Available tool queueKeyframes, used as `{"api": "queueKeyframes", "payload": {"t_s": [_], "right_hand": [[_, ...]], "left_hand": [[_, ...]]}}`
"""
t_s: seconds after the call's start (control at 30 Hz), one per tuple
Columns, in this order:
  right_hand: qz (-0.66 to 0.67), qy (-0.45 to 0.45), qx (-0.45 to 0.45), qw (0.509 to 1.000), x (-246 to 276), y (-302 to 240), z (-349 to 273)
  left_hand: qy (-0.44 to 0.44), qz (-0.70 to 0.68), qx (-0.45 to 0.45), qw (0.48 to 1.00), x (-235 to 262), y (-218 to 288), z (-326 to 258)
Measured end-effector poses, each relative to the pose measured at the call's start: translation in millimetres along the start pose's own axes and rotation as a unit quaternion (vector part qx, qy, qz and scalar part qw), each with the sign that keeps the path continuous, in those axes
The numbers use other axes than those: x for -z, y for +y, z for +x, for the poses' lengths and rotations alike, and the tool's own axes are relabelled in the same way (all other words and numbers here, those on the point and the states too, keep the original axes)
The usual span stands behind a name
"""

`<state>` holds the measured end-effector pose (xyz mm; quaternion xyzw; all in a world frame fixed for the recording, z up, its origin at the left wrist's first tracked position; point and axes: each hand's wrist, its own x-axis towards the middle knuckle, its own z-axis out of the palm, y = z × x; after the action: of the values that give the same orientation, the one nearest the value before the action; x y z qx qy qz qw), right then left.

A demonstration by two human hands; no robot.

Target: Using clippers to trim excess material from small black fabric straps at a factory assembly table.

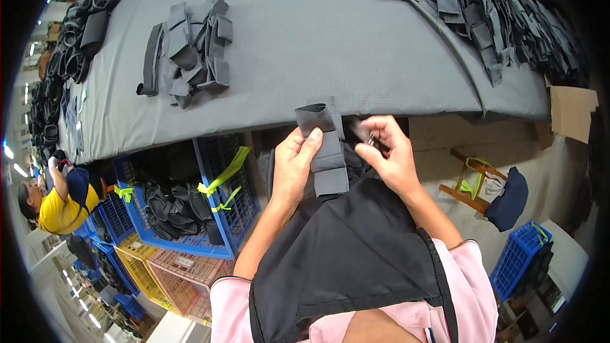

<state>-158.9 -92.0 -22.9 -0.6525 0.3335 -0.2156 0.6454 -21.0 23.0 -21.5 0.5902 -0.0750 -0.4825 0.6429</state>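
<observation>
My left hand (296,162) grips a dark grey fabric strip (330,163) by its left side, thumb on top. The strip is sewn into several flat loops or pockets, and its upper end gapes a little. It hangs upright over my lap at the table's near edge. Just to its right, my right hand (389,154) is curled around small thread snips (376,144). Their tip is smeared by motion and points toward the strip, apart from it. A black apron (346,251) covers my front.
A grey cloth-covered table (286,44) spans the far side, with a pile of similar strips (190,51) at left and a larger heap (470,13) at right. Below stand a blue crate (219,251) of black goods and a wooden stool (473,184). A person in yellow (67,206) works far left.
</observation>
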Motion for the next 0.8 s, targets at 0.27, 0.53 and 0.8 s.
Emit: {"api": "queueKeyframes", "payload": {"t_s": [0.27, 0.53, 0.8], "right_hand": [[-0.026, -0.128, -0.025, 0.991, 14.4, -9.8, -14.5], [-0.107, -0.125, 0.063, 0.984, 14.1, -12.0, -9.2], [-0.313, -0.072, 0.269, 0.908, 15.9, -14.5, -8.3]], "left_hand": [[0.006, 0.002, -0.039, 0.999, -5.9, 3.0, -3.4], [-0.002, 0.024, -0.044, 0.999, -6.6, 3.0, -5.6], [0.030, 0.107, -0.044, 0.993, -0.3, -4.6, -1.4]]}}
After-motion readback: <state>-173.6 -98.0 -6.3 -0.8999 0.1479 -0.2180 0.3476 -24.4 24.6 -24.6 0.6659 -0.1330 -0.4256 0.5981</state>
